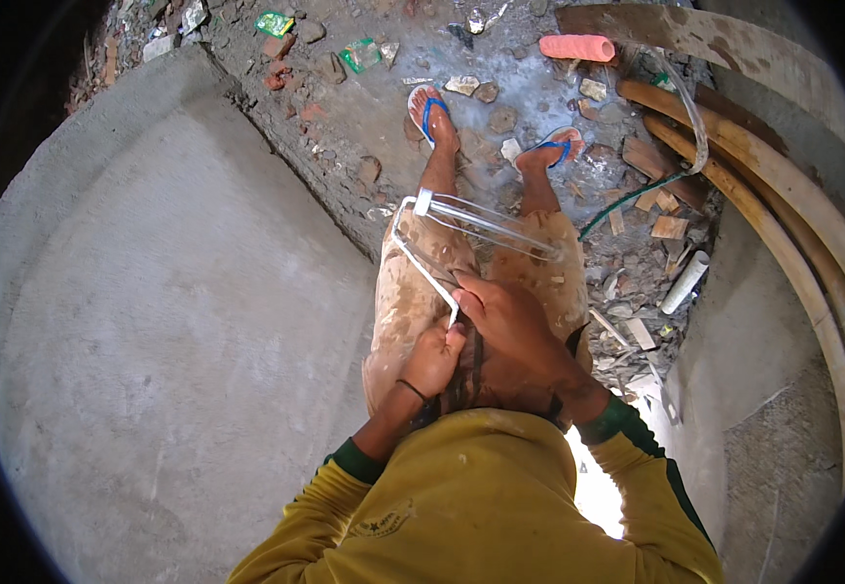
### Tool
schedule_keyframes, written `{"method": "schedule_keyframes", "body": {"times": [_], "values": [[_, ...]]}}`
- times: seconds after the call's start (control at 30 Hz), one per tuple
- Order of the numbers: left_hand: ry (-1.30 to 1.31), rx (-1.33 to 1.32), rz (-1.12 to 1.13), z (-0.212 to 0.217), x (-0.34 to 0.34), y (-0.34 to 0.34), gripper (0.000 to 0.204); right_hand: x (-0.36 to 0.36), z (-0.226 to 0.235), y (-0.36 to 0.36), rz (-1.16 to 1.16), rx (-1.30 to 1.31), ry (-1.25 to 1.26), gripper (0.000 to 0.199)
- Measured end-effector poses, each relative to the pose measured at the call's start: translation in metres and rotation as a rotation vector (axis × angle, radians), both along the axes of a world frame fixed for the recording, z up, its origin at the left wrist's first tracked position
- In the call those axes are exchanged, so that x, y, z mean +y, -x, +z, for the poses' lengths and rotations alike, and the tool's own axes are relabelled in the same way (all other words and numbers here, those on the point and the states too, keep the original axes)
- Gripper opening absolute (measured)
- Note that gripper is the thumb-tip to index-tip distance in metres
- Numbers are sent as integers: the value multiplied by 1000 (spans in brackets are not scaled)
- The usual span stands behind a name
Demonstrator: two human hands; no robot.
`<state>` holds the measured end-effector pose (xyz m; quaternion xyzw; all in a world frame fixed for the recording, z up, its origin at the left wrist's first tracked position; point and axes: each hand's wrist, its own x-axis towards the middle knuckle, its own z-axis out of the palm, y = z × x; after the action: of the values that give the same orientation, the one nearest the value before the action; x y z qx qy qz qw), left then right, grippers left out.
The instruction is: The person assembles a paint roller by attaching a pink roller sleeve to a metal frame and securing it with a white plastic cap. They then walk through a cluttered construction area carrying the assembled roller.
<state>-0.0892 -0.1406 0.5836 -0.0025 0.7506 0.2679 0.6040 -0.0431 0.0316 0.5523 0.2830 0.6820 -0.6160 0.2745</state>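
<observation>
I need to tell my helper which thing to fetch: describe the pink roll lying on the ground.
Start at the curved wooden planks on the right and follow them to the top. Just left of their upper end, beyond the blue sandals, lies the pink roll, the only bright pink cylinder among grey rubble.

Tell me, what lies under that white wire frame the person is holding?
Under the white wire frame show mud-stained shorts, bare shins and blue sandals on rubble-strewn ground. Both the left hand and right hand cover its near end, so that part stays hidden.
</observation>
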Motion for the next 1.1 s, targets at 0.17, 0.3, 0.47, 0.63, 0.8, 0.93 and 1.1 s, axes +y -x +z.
{"method": "schedule_keyframes", "body": {"times": [0.17,0.3,0.47,0.63,0.8,0.93,1.1], "values": [[185,-482,209,19,22,35,25,24,17,6,-131,98,-266,28],[11,-523,344,20,21,46,26,54,29,14,-306,-237,173,30],[-295,-420,296,23,45,48,22,25,36,34,-503,38,225,28],[-479,47,31,16,49,46,34,28,41,44,-735,96,284,24],[-223,671,238,44,56,74,19,40,57,39,-695,4,361,18],[-378,974,-462,76,81,148,20,36,45,16,-559,146,196,17],[-322,518,-943,86,114,191,24,58,42,3,-287,311,34,19]]}}
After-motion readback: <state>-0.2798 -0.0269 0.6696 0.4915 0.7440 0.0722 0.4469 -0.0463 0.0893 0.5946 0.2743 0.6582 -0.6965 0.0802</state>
